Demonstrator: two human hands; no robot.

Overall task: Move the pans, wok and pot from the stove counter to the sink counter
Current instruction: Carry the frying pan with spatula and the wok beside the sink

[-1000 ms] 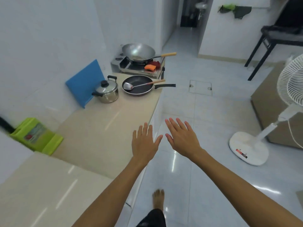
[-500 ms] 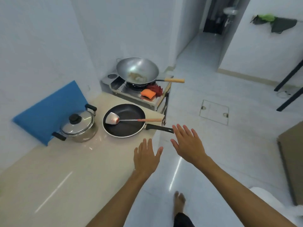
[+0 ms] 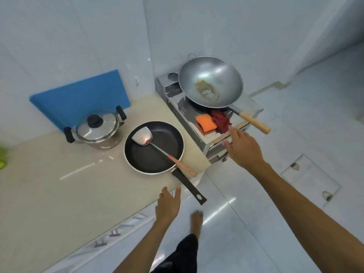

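A steel wok (image 3: 210, 81) with a wooden handle sits on the gas stove (image 3: 204, 138) at the counter's far end. A black frying pan (image 3: 155, 154) lies on the beige counter (image 3: 59, 184), a metal spatula (image 3: 142, 137) resting in it, its black handle jutting over the counter edge. A lidded steel pot (image 3: 97, 128) stands left of the pan. My right hand (image 3: 243, 147) hovers open just below the wok handle, over the stove's front corner. My left hand (image 3: 168, 203) is open, close beside the pan's handle, holding nothing.
A blue cutting board (image 3: 78, 95) leans on the tiled wall behind the pot. An orange sponge (image 3: 205, 123) and a red cloth (image 3: 221, 121) lie on the stove. My bare foot (image 3: 196, 221) is on the shiny tiled floor, with a floor hatch (image 3: 310, 178) to the right.
I have stepped closer to the stove; the cookware looms larger. My right hand reached forward toward the wok handle and my left hand neared the frying pan handle.
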